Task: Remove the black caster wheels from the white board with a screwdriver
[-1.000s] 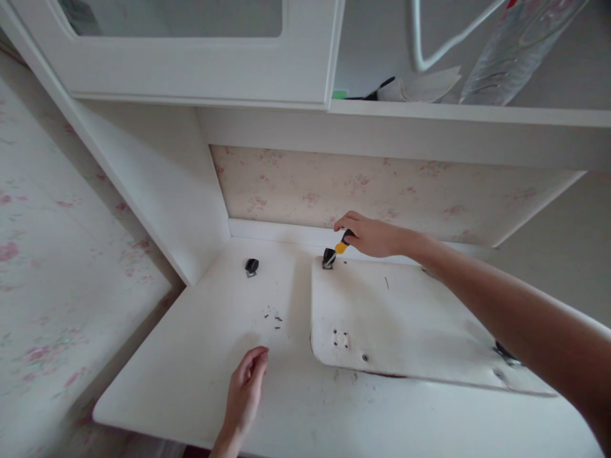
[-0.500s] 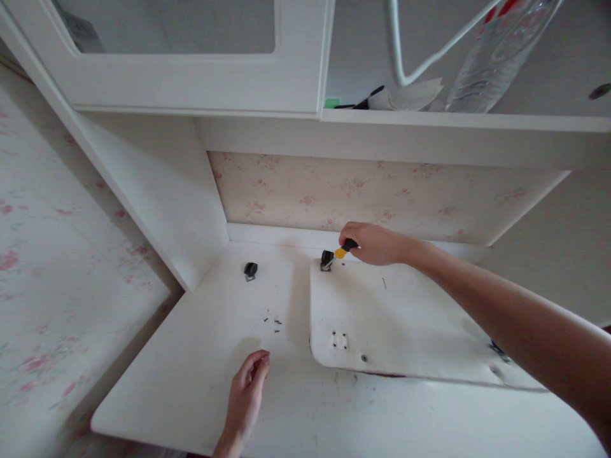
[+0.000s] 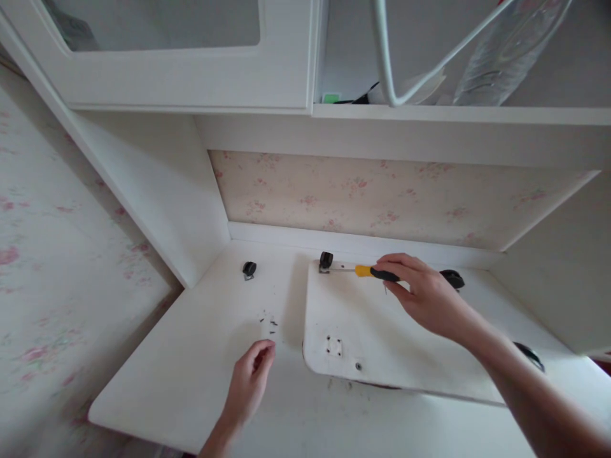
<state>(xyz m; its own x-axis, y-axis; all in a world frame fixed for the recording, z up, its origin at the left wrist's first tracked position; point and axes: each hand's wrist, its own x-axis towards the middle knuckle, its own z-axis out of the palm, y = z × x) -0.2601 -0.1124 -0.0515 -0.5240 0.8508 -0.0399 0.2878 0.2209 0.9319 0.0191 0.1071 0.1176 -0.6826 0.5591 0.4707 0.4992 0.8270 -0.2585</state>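
My right hand (image 3: 424, 292) is closed around the handle of a screwdriver (image 3: 365, 271) with a yellow and black grip. Its metal shaft runs left, lying nearly level, to the mounting plate of a black caster wheel (image 3: 326, 259) at the back left corner of a white board (image 3: 382, 324). Whether the tip sits in a screw is too small to tell. My left hand (image 3: 252, 372) hovers low, fingers curled and thumb against them; anything in the pinch is hidden. Several small screws (image 3: 273, 323) lie just beyond it. A detached caster (image 3: 249, 270) rests further back on the white desktop (image 3: 191, 362).
More casters, one black wheel (image 3: 451, 278) and another (image 3: 529, 356), are on the board's right side. Screw holes (image 3: 334, 345) mark its front left corner. Overhead, a shelf (image 3: 458, 114) holds a plastic bottle (image 3: 491, 63); a white cable (image 3: 389, 63) hangs before it.
My right hand has swung right and toward me, so the screwdriver now lies flatter, pointing left at the same caster. My left hand has shifted slightly nearer the screws.
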